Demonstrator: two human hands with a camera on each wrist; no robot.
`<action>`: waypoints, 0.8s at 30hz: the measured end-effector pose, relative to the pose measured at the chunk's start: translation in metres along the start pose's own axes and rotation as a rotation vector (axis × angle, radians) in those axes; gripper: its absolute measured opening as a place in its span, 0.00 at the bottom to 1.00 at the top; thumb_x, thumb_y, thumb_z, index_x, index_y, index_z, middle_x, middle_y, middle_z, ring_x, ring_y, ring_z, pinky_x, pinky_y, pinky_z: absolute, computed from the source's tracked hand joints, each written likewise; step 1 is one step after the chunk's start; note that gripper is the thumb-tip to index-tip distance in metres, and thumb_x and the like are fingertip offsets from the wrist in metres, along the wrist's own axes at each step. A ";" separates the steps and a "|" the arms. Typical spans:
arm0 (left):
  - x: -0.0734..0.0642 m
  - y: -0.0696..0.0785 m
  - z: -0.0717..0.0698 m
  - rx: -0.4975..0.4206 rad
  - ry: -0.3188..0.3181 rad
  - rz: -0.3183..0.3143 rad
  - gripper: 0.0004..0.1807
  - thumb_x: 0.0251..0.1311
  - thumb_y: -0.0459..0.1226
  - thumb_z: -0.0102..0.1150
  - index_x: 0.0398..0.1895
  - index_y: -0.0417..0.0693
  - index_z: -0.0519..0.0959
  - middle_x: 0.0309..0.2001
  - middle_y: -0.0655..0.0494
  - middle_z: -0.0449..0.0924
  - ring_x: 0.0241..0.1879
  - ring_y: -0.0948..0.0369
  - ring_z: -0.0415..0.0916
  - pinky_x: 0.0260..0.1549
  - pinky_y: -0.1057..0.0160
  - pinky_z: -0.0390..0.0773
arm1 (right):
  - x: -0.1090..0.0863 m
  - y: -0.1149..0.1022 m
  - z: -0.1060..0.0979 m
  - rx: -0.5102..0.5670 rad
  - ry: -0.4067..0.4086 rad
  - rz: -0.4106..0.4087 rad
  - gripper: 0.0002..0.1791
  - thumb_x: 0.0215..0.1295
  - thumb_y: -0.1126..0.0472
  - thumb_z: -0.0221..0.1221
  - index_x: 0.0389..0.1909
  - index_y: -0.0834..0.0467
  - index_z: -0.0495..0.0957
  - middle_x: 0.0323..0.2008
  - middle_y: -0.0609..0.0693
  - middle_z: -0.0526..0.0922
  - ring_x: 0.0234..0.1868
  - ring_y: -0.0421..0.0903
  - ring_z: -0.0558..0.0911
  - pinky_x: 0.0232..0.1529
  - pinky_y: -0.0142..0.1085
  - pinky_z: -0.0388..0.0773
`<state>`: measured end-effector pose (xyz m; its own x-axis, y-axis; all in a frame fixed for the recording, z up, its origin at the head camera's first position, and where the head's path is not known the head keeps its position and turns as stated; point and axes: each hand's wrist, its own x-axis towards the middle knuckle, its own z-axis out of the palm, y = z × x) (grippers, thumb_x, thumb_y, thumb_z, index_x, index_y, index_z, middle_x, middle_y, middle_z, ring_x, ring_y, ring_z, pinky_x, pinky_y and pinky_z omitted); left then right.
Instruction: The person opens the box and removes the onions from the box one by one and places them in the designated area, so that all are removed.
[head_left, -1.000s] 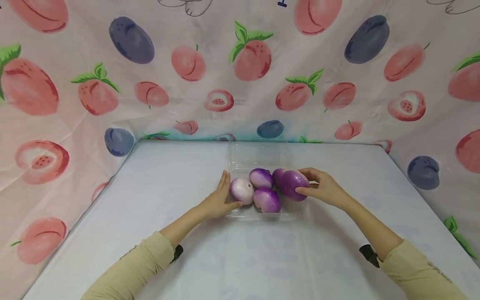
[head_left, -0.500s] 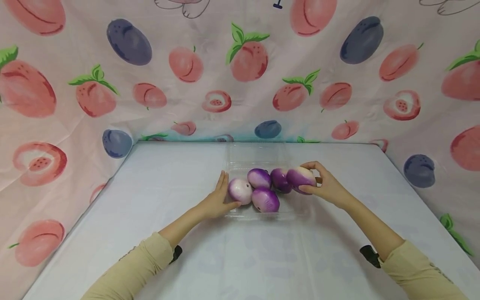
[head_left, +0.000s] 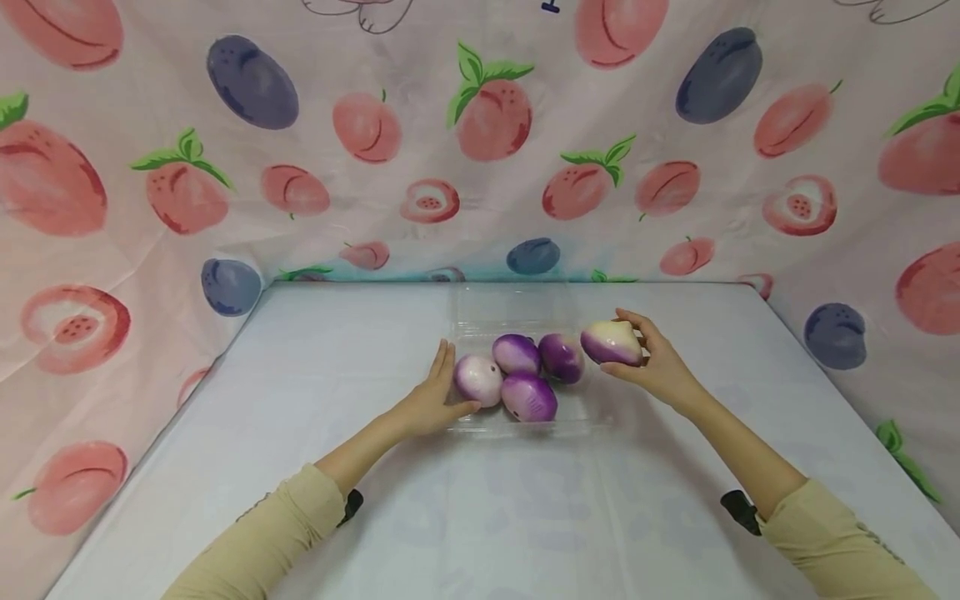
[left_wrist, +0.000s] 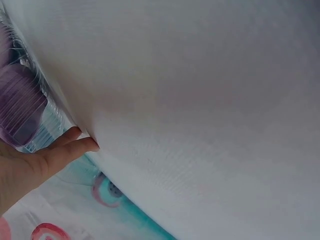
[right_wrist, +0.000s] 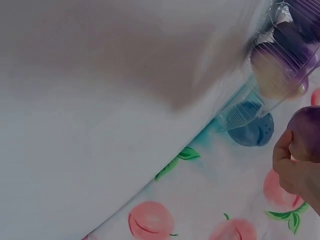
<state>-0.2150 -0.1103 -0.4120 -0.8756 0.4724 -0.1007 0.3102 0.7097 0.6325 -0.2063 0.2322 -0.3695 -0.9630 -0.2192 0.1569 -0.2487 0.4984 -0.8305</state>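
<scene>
In the head view a clear plastic box (head_left: 585, 410) holds several glossy purple-and-white onions. A mostly white onion (head_left: 477, 381) lies at the left, a purple onion (head_left: 529, 397) in front, and a darker onion (head_left: 561, 358) at the right. My right hand (head_left: 670, 371) grips another onion (head_left: 612, 343) between thumb and fingers, its pale pointed end upward, above the box's right side. My left hand (head_left: 425, 408) rests against the box's left side, fingers straight and thumb at the front left corner. In the right wrist view the held onion (right_wrist: 306, 131) is partly cut off.
The box's clear lid (head_left: 513, 302) stands open at the back, towards the fruit-printed cloth (head_left: 480, 217) that hangs behind and beside the table. A white cloth covers the table (head_left: 480, 517). Dark straps (head_left: 741, 512) show at both wrists.
My right hand has lifted the onion up and to the right, off the darker one, and turned it so its pale end shows. My left hand stays at the box.
</scene>
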 end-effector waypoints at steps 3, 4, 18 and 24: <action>0.001 0.000 0.000 0.003 0.003 0.003 0.55 0.61 0.50 0.57 0.72 0.34 0.29 0.73 0.38 0.19 0.69 0.38 0.52 0.66 0.46 0.59 | 0.001 0.000 -0.001 0.000 0.006 0.040 0.44 0.58 0.64 0.64 0.71 0.62 0.50 0.63 0.64 0.62 0.49 0.39 0.67 0.41 0.17 0.72; 0.001 0.000 0.000 0.003 0.005 0.003 0.55 0.61 0.51 0.57 0.72 0.34 0.29 0.73 0.38 0.19 0.69 0.38 0.52 0.66 0.46 0.60 | 0.001 0.000 -0.002 -0.003 0.012 0.046 0.44 0.58 0.64 0.64 0.71 0.63 0.51 0.62 0.64 0.63 0.49 0.40 0.67 0.41 0.17 0.72; 0.002 -0.001 0.001 0.010 0.005 0.011 0.56 0.62 0.51 0.56 0.71 0.33 0.29 0.73 0.37 0.19 0.69 0.38 0.51 0.65 0.46 0.61 | 0.003 0.011 -0.001 0.090 0.039 -0.107 0.39 0.62 0.72 0.57 0.70 0.59 0.50 0.62 0.71 0.61 0.46 0.25 0.70 0.41 0.18 0.74; 0.001 -0.002 0.001 0.005 0.002 0.010 0.55 0.62 0.51 0.56 0.71 0.33 0.29 0.73 0.37 0.19 0.69 0.38 0.50 0.65 0.46 0.60 | 0.004 0.015 -0.002 0.030 0.137 -0.077 0.40 0.60 0.70 0.60 0.70 0.59 0.51 0.62 0.65 0.61 0.45 0.31 0.67 0.38 0.16 0.71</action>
<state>-0.2164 -0.1106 -0.4139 -0.8731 0.4787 -0.0927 0.3209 0.7072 0.6300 -0.2137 0.2402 -0.3804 -0.9470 -0.1384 0.2899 -0.3207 0.4593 -0.8284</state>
